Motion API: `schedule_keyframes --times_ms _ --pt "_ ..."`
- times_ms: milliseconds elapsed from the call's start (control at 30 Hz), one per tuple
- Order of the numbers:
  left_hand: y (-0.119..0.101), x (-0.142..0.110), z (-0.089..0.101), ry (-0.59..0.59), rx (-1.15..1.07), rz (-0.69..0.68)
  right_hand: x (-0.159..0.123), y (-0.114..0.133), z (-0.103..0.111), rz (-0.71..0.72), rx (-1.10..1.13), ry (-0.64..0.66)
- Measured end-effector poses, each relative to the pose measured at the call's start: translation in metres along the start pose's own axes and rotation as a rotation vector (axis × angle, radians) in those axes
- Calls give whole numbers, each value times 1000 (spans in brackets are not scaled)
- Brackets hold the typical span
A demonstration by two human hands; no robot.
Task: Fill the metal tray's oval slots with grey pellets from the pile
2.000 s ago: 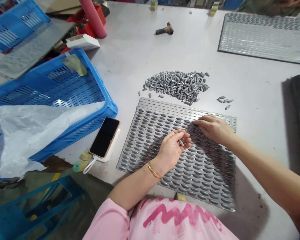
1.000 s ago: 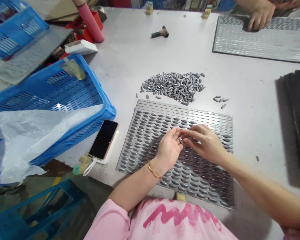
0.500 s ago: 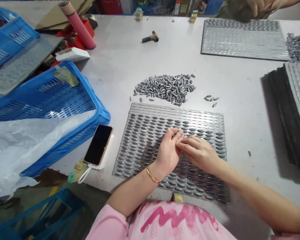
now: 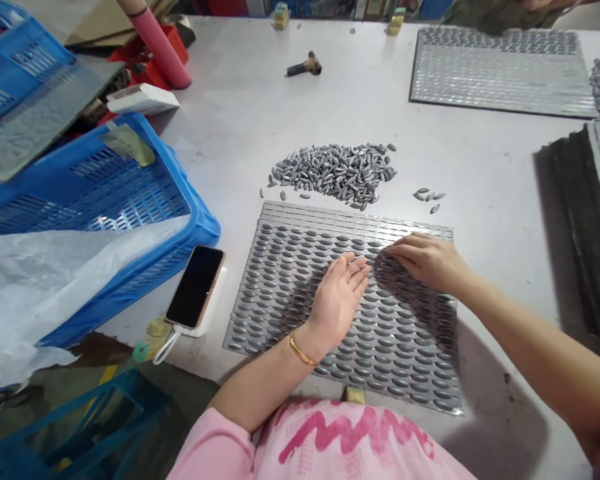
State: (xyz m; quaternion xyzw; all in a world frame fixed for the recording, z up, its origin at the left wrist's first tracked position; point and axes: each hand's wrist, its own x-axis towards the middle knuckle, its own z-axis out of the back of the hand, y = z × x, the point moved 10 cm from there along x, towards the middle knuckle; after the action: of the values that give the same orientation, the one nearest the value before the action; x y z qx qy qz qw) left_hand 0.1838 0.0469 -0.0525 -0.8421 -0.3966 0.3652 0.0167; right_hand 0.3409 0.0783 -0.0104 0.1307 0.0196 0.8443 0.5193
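A flat metallic board (image 4: 330, 217) lies in front of me, with rows of small grey oval pieces (image 4: 275, 293) in its slots. The far rows show only narrow bare slots. Above the board's middle, my left hand (image 4: 337, 293) rests palm up with its fingers stretched out; I make out nothing in the palm. To its right, my right hand (image 4: 425, 260) is pinched at the upper part of the board, its fingertips down at a row. What they hold there is too small and covered to tell. Beyond the board's far edge lies a heap of loose oval pieces (image 4: 335, 172).
Several stray pieces (image 4: 430, 195) lie right of the heap. At left stand a blue crate (image 4: 200, 220) with plastic sheeting and a phone (image 4: 196, 287). A hammer-like tool (image 4: 305, 65) lies farther back. Stacked boards (image 4: 575, 220) stand at right; another person works behind a second board (image 4: 500, 77).
My right hand has moved away from my left palm, up and to the right, onto the board's upper rows. My left hand stays nearly in place, its fingers now more spread.
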Motion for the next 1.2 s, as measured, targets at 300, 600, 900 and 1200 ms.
schedule_keyframes --times_ms 300,600,900,1200 --pt "-1 1 2 -7 25 -5 5 16 0 97 -201 78" --pt "-4 -4 -1 6 48 -14 8 8 -2 91 -46 119" --pt "-12 -2 2 4 70 -41 -13 -178 5 -455 -42 45" --pt "-14 2 6 -15 76 -48 93 -175 -48 -375 31 117"
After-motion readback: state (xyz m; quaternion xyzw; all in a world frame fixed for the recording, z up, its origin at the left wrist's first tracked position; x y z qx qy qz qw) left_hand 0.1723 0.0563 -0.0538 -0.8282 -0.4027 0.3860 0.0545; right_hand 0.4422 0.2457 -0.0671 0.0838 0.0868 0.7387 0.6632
